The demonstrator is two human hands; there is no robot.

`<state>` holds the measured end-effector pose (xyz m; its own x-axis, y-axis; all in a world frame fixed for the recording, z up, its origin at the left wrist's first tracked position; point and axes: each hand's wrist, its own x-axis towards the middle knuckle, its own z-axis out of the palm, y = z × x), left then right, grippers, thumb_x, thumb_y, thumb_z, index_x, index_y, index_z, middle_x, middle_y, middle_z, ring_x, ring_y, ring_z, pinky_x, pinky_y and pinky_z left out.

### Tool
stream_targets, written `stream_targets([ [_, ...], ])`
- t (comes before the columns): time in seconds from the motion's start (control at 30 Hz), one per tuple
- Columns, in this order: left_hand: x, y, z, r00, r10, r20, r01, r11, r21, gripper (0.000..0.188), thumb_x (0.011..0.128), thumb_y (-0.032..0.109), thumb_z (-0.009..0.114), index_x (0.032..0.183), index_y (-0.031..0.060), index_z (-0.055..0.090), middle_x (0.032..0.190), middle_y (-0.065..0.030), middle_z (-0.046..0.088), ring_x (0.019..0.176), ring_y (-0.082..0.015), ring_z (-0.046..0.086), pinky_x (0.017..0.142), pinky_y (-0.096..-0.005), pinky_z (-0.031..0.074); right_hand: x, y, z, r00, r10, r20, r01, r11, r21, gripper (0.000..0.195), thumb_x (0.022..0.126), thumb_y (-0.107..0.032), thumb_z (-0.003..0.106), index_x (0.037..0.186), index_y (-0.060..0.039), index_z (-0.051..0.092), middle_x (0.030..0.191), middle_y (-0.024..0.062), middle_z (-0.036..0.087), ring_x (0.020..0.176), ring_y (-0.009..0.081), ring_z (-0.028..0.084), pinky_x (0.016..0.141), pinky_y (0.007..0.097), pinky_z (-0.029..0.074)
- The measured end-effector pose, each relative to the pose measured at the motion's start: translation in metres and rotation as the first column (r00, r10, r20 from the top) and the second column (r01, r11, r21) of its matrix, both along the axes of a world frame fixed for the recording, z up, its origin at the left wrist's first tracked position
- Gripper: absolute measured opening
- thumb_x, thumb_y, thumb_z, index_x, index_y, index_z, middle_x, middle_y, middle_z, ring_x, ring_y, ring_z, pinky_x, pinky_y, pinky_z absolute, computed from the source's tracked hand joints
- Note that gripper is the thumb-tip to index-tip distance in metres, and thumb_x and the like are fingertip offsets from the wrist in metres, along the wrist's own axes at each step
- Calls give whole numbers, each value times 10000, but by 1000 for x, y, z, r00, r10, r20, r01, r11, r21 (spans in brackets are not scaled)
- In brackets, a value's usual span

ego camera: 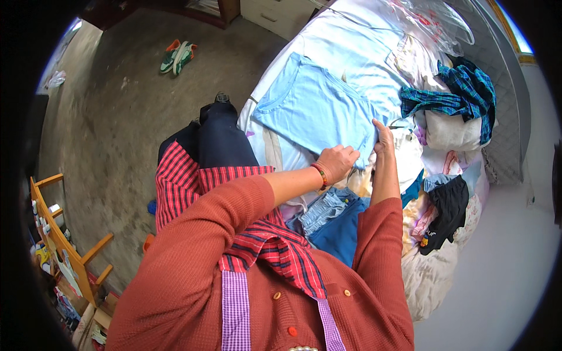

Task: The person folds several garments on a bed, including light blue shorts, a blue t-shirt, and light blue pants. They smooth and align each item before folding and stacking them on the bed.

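Observation:
A light blue sleeveless top (pixel 318 103) lies spread over the bed, its neckline and armhole facing away from me. My left hand (pixel 338 163), with a beaded bracelet (pixel 321 174) at the wrist, pinches the near edge of the top by its right-hand corner. At the right edge of the same garment, my right hand (pixel 383 139) holds the cloth with the thumb on the upper side. The fingertips of both hands are partly hidden. Just below my hands is folded blue clothing (pixel 336 230), with a pale blue ruffled piece (pixel 322 213) on it.
A blue-green plaid garment (pixel 465 94) drapes over a white pillow (pixel 454 131). Black printed clothing (pixel 448 215) lies at the right. Clear plastic bags (pixel 432 22) rest at the bed's far end. Green sneakers (pixel 178 57) and a tipped wooden stool (pixel 66 245) are on the floor.

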<state>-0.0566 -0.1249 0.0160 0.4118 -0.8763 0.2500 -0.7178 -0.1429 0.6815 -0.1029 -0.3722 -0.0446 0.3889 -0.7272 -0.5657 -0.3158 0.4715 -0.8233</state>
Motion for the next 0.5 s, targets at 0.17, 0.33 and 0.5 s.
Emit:
stream_targets([
  [0.17, -22, 4, 10, 998, -54, -40, 51, 997, -64, 238, 713, 102, 569, 945, 115, 520, 834, -69, 564, 770, -274, 607, 599, -393, 512, -25, 20, 43, 994, -31, 104, 49, 983, -176, 196, 756, -34, 687, 937, -5, 616, 866, 63, 641, 745, 176, 608, 699, 286, 490],
  [0.33, -40, 15, 20, 959, -56, -278, 43, 998, -53, 214, 746, 164, 587, 946, 111, 535, 854, -103, 603, 773, -312, 617, 633, -420, 504, -52, 35, 61, 988, -125, 90, 140, 975, -173, 204, 760, -28, 681, 949, 7, 611, 873, 58, 641, 742, 158, 609, 690, 269, 493],
  [0.5, -2, 52, 23, 879, 159, -449, -154, 987, 47, 220, 762, 243, 620, 912, 95, 558, 772, -136, 619, 740, -368, 610, 622, -457, 479, 14, 63, 77, 993, 71, 90, -37, 943, -332, 212, 751, -92, 693, 913, 9, 602, 816, 52, 633, 704, 129, 590, 638, 262, 477],
])
